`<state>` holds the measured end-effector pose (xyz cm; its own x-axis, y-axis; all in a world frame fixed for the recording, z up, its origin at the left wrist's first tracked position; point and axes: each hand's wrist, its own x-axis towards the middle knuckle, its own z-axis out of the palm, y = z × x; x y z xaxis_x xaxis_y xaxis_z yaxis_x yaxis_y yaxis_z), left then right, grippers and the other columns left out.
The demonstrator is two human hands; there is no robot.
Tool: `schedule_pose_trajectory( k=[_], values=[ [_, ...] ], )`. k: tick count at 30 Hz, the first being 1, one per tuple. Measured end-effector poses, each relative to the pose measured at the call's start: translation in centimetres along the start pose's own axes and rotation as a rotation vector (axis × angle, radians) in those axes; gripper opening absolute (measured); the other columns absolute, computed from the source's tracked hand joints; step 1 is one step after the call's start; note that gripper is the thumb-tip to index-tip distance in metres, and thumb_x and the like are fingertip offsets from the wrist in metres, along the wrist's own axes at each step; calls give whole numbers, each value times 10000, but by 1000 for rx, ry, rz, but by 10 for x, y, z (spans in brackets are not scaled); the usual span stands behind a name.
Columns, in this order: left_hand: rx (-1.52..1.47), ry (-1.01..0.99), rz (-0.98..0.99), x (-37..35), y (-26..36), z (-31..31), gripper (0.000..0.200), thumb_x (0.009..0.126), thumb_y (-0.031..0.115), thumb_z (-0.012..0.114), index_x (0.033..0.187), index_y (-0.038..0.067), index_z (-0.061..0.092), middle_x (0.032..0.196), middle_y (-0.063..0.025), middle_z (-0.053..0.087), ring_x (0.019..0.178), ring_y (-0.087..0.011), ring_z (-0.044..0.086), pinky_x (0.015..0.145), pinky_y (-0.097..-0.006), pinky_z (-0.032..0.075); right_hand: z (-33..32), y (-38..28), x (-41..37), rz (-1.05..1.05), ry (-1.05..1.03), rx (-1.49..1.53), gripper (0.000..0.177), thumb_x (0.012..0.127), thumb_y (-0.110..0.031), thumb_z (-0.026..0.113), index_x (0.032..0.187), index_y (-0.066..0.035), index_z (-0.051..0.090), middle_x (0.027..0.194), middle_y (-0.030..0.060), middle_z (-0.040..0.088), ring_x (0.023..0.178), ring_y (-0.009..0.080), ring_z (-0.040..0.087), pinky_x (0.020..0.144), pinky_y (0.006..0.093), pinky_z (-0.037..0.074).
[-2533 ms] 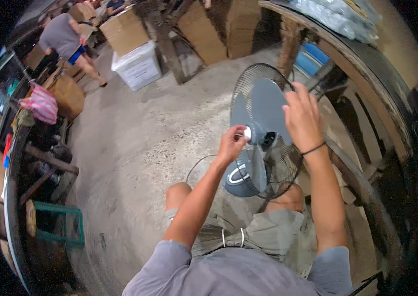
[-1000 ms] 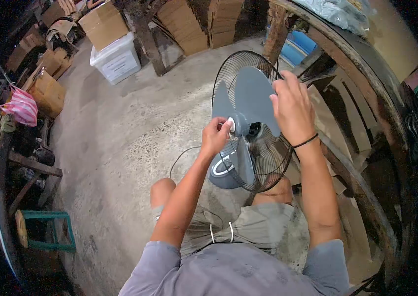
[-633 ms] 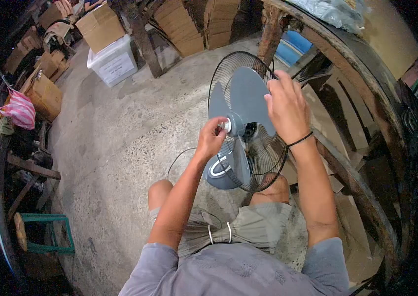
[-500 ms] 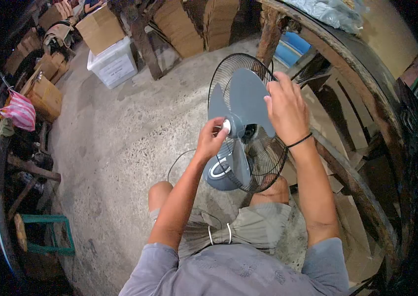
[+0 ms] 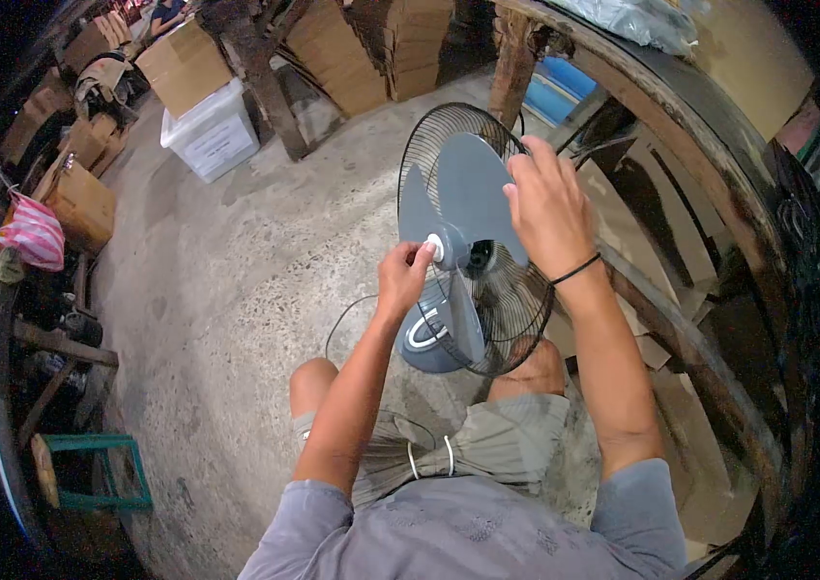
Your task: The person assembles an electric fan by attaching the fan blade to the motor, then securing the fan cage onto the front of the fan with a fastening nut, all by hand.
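A standing electric fan without a front guard is between my knees, its grey three-bladed fan blade (image 5: 478, 188) set before the black wire rear guard (image 5: 420, 130). My left hand (image 5: 402, 280) pinches the white round cap (image 5: 436, 247) at the hub with thumb and fingers. At the upper right, my right hand (image 5: 555, 213) has curled fingers and a thumb at the edge of the large blade, close to the guard's rim; the exact contact is partly hidden. Below the hub is the fan's grey-blue base (image 5: 429, 338) on the concrete floor.
A wooden-framed table (image 5: 642, 106) with cardboard beneath runs along my right. A white plastic bin (image 5: 212, 135) carries a cardboard box (image 5: 185, 68) at the back left. A green-framed stool (image 5: 96, 474) stands at lower left. A thin cord (image 5: 337, 324) trails near the fan.
The view has shifted slightly, moving the fan and hands a little left in it. My left thumb now lies more across the white cap; my right hand remains at the blade edge.
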<state>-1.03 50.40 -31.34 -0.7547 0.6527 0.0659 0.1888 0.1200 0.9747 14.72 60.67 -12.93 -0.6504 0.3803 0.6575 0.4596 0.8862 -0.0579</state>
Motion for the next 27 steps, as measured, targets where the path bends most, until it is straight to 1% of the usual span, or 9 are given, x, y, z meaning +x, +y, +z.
schedule_pose_trajectory(
  k=[5,11,14,16,17,20,23,25,27],
  values=[
    [-85,-76,-77,-6,12,-2,280,849,175,638,1057,-12,623,922,-101,673,805,-154,634,702,-275,509,1,0,-1,-55,41,-25,202,759,-74,635,925,-33,528,1179,143,508,972,365,538,774,442,504],
    [-117,-98,152,-5,5,0,326,824,117,655,1110,-21,587,920,-93,658,787,-148,627,693,-275,511,1,-1,0,-42,40,-1,187,764,-79,629,918,-30,536,1172,148,513,973,367,539,777,441,503],
    [-226,11,123,-6,9,3,324,817,101,660,1108,-17,583,898,-84,648,766,-153,622,686,-277,510,0,0,0,-46,42,-8,181,764,-78,629,913,-29,539,1170,150,515,971,368,540,779,442,502],
    [-227,-132,-140,-2,10,-2,357,831,115,648,1150,-9,548,959,-101,614,787,-160,602,668,-287,518,0,1,-1,-41,32,-4,187,765,-82,630,917,-29,537,1173,150,516,975,367,541,781,443,500],
    [-227,-133,-141,-2,8,-1,357,831,115,648,1150,-9,548,959,-101,614,787,-160,602,668,-287,518,1,1,-1,-40,31,-4,187,765,-82,630,917,-29,537,1173,150,516,975,367,541,781,443,500],
    [-213,-150,-40,-4,5,0,327,869,173,624,1128,-12,548,958,-108,608,760,-141,589,638,-271,511,2,3,-2,-45,28,-18,192,766,-85,630,923,-29,535,1179,152,515,981,365,541,785,443,500],
    [-105,-111,191,-6,7,-2,320,894,200,595,1128,-11,541,979,-110,602,749,-130,579,624,-263,508,1,1,-1,-45,28,-33,199,766,-88,634,927,-29,534,1184,152,514,984,363,542,784,440,502],
    [-195,-52,-34,-5,6,-2,347,892,192,590,1163,-16,527,1006,-107,598,756,-137,582,622,-268,509,0,0,-2,-1,-16,-13,212,783,-91,642,960,-37,540,1210,128,503,997,347,526,821,433,469],
    [-172,-132,-85,-2,8,-6,378,891,196,591,1193,-16,507,1039,-112,587,766,-142,585,626,-271,512,0,0,-1,-3,-13,-11,216,782,-93,643,965,-37,542,1210,131,503,998,348,526,822,434,468]
  ],
)
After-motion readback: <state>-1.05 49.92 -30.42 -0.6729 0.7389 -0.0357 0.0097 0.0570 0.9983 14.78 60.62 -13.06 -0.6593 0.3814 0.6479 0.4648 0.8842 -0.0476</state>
